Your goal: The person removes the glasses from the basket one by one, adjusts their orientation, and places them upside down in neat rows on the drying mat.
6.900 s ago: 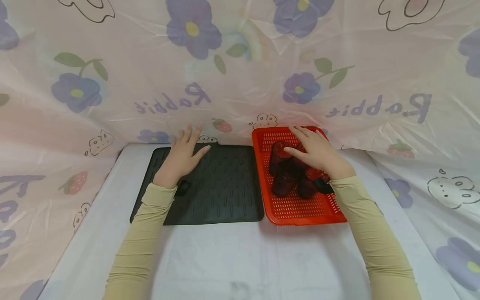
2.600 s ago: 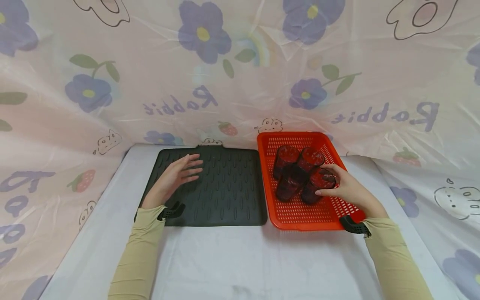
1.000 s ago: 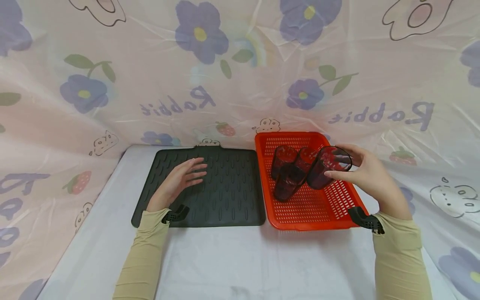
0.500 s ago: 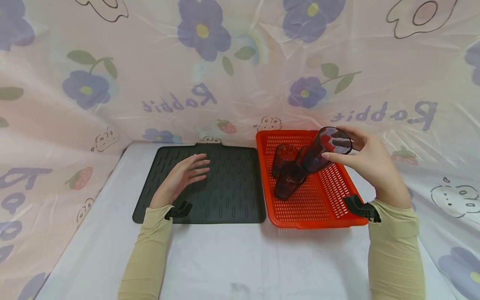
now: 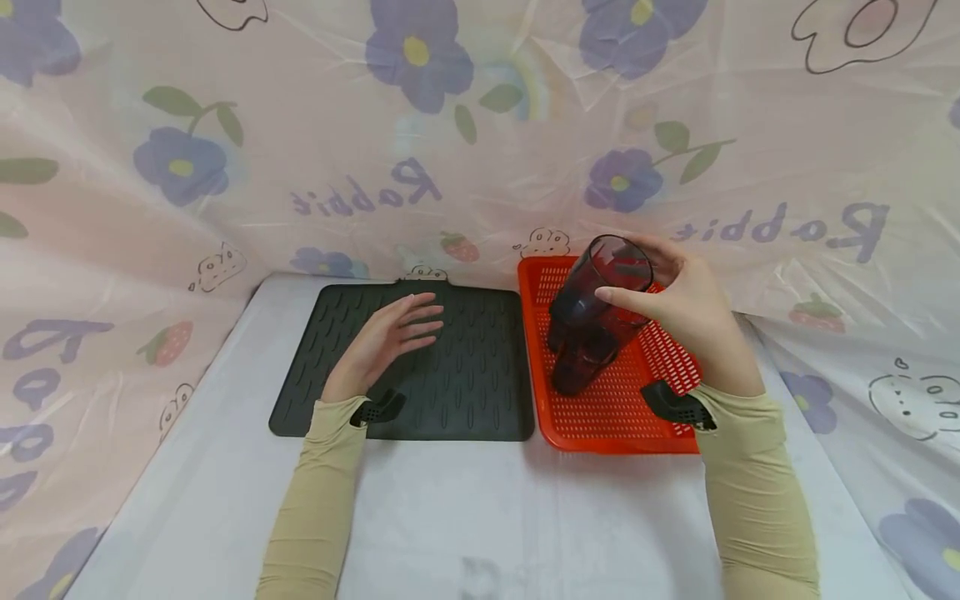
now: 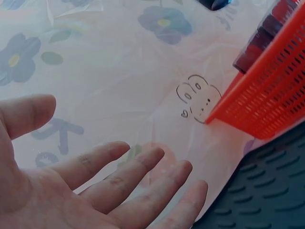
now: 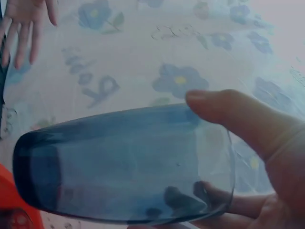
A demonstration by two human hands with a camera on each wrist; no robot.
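The tinted drinking glass [image 7: 124,164] tilts above the red perforated basket [image 5: 607,423], my right hand [image 5: 693,312] gripping it near the rim between thumb and fingers. Below, more dark glasses [image 5: 577,368] sit in the basket. My left hand [image 5: 384,337] hovers over the black ridged mat [image 5: 457,404], fingers extended and slightly apart.

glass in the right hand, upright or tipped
Tipped: in the head view, the glass slants, its rim by the right hand, its base lower left.

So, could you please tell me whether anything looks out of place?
The Rabbit lettering on the backdrop looks odd: it reads mirrored. The glass in the right hand is tilted, but no spill or damage shows.
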